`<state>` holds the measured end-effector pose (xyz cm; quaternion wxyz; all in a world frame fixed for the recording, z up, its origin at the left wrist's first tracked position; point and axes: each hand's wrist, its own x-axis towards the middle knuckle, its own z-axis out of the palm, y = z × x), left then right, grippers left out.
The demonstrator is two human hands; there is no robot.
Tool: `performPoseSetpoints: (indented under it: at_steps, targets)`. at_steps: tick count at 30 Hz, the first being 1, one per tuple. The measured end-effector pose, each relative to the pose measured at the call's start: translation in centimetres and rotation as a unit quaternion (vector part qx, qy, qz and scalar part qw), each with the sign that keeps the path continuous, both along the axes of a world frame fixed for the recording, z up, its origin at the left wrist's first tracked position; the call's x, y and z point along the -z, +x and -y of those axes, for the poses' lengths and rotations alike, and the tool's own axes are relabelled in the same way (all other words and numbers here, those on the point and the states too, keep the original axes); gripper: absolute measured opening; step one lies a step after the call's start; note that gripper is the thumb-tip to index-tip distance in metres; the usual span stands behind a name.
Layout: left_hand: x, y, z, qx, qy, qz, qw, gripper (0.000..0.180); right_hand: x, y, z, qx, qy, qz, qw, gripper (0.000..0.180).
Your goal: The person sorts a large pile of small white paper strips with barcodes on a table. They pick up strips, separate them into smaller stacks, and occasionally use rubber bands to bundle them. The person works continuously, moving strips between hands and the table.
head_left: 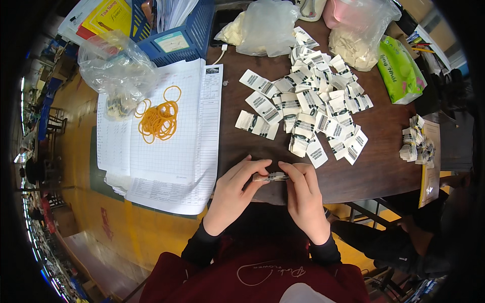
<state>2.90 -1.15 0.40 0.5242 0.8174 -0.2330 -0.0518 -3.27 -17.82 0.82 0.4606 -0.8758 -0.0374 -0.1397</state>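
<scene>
Between my two hands, near the table's front edge, a small stack of white printed labels [273, 177] is held edge-up. My left hand [237, 184] pinches its left end between thumb and fingers. At the other end, the fingers of my right hand [304, 194] close on the stack. Just beyond my hands lies a loose heap of similar white labels [308, 101] with dark print, some bundled and some spread singly. To the left, a pile of yellow rubber bands [159, 121] rests on an open gridded notebook [174, 166].
A blue basket [174, 43] of papers and a clear plastic bag [113, 65] stand back left. More plastic bags [270, 28] lie at the back. A green tissue pack [399, 70] and a pile of label bundles [417, 141] sit right. Someone's dark-clothed leg [364, 242] shows lower right.
</scene>
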Motion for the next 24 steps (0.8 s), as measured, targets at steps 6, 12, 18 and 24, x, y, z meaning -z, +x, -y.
performPoseSetpoints:
  at_steps: [6,12,18,24]
  targets:
    - [0.2,-0.3,0.1,-0.027,0.047,0.100,0.994,0.025,0.1,0.2,0.1,-0.040,-0.062,0.012,0.997,0.053]
    - [-0.2,-0.3,0.1,-0.016,0.026,0.004,1.000,0.021,0.0,0.4,-0.2,-0.032,-0.044,0.024,0.998,0.063]
    - [-0.5,0.1,0.3,-0.007,0.024,0.000,1.000,0.023,-0.1,0.3,0.1,-0.022,-0.046,0.020,0.999,0.057]
    - [-1.2,0.1,0.3,-0.007,0.010,-0.059,0.998,0.030,0.0,0.2,-0.3,-0.026,-0.072,0.006,0.997,0.065]
